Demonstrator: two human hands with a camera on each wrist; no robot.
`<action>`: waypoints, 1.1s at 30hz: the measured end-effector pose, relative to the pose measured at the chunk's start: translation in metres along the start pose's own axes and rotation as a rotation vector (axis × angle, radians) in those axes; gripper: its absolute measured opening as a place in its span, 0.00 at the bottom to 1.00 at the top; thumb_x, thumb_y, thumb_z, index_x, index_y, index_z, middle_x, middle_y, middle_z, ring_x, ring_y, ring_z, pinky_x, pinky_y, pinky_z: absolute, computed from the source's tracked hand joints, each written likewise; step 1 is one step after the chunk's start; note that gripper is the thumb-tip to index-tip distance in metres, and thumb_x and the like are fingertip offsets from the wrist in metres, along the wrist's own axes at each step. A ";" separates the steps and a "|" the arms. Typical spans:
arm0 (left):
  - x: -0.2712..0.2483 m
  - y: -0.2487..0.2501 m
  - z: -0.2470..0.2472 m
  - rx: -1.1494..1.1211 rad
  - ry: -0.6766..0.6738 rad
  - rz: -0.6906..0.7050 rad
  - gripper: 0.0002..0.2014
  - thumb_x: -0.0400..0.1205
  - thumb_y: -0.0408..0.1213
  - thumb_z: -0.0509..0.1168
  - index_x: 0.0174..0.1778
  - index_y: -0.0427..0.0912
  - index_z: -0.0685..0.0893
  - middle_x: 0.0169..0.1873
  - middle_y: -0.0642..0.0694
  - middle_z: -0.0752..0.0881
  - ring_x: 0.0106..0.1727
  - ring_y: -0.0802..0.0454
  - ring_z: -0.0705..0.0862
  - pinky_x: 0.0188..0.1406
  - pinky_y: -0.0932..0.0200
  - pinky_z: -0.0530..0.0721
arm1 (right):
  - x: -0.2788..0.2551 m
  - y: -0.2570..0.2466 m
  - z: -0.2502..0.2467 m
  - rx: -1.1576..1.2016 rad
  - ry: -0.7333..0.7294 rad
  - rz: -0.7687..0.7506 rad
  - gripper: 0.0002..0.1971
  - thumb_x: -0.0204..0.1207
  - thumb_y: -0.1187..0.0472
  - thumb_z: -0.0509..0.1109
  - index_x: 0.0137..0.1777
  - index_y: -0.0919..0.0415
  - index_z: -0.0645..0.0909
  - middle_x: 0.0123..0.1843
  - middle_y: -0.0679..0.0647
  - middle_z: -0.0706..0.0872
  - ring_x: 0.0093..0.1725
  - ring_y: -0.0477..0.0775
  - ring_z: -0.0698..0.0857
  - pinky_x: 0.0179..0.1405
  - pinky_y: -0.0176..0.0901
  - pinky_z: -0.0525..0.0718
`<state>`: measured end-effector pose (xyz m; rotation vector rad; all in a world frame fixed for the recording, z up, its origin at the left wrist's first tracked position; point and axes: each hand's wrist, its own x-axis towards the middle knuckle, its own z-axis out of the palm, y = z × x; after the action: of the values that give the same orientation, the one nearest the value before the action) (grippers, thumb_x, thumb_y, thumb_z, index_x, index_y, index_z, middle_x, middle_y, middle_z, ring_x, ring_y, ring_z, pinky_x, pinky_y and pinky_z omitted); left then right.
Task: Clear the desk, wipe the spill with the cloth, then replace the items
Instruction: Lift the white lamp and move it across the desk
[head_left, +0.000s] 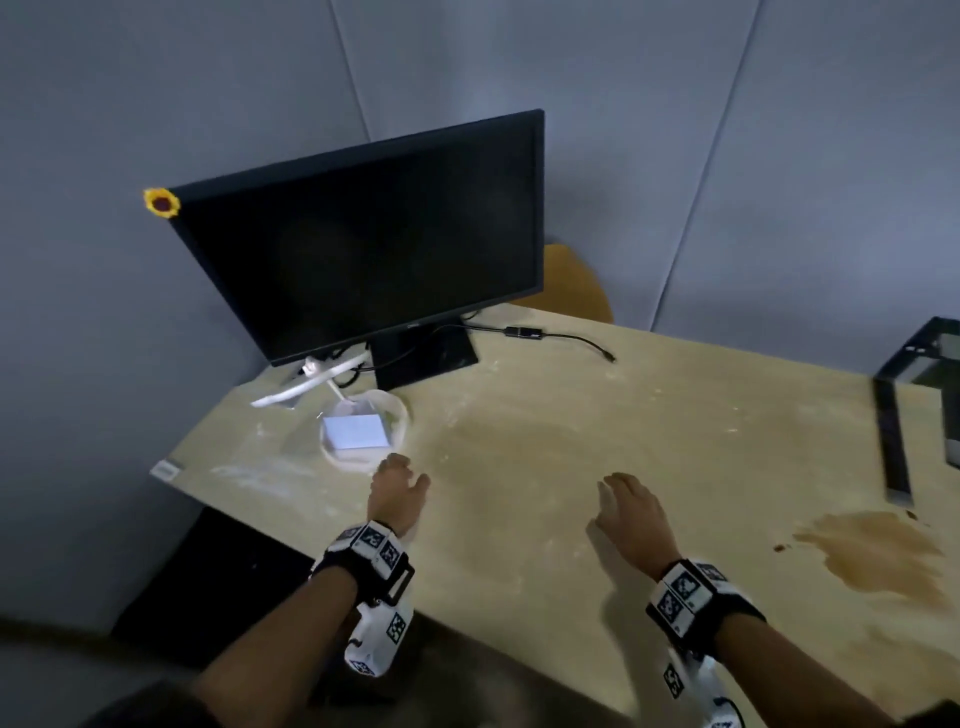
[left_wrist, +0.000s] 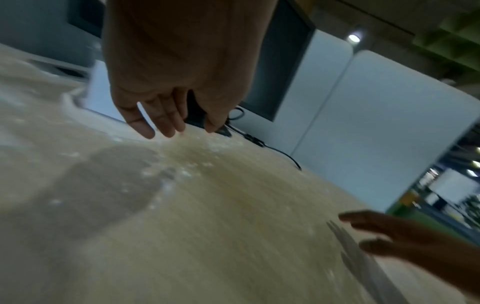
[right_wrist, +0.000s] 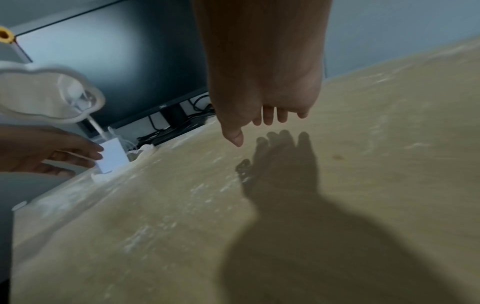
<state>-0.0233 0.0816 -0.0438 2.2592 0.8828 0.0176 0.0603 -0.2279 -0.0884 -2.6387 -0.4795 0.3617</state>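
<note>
Head view showed left hand (head_left: 397, 486) and right hand (head_left: 631, 506) both empty, fingers relaxed, above the worktop (head_left: 571, 441); reaching leftward risked tipping the white tray (head_left: 400, 415), leaving the brown spill (head_left: 872, 556) unwiped.

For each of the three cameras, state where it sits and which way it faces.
Head: worn on the head, facing forward and down at the pale wooden desk, black monitor and brown spill; both forearms, left hand and right hand show.
Left wrist: looks along the left hand's open fingers toward the monitor's base; right hand at the lower right.
Right wrist: looks along the right hand toward the monitor; left hand by the white round tray.
Shared: all three show the desk and monitor.
</note>
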 end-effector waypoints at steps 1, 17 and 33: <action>0.011 -0.009 -0.009 -0.022 0.044 -0.047 0.21 0.79 0.34 0.68 0.65 0.26 0.75 0.61 0.32 0.79 0.63 0.35 0.79 0.66 0.46 0.75 | 0.005 -0.011 0.007 -0.018 -0.016 -0.003 0.30 0.75 0.55 0.69 0.76 0.61 0.67 0.77 0.56 0.68 0.75 0.58 0.70 0.75 0.53 0.68; 0.144 -0.075 -0.077 -0.410 0.046 0.070 0.26 0.70 0.23 0.76 0.63 0.34 0.78 0.57 0.41 0.83 0.60 0.36 0.82 0.48 0.45 0.84 | 0.042 -0.070 0.055 -0.064 0.009 -0.048 0.30 0.78 0.55 0.63 0.79 0.57 0.60 0.82 0.54 0.59 0.81 0.55 0.59 0.80 0.54 0.58; 0.164 -0.062 -0.057 -0.506 -0.278 0.049 0.13 0.82 0.31 0.65 0.41 0.54 0.89 0.45 0.47 0.90 0.38 0.50 0.82 0.24 0.73 0.79 | 0.048 -0.067 0.045 -0.021 0.019 -0.081 0.28 0.78 0.51 0.62 0.77 0.56 0.64 0.79 0.53 0.65 0.79 0.54 0.63 0.78 0.50 0.60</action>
<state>0.0518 0.2466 -0.0763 1.7566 0.5927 -0.0455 0.0709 -0.1359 -0.1052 -2.6314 -0.5845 0.3080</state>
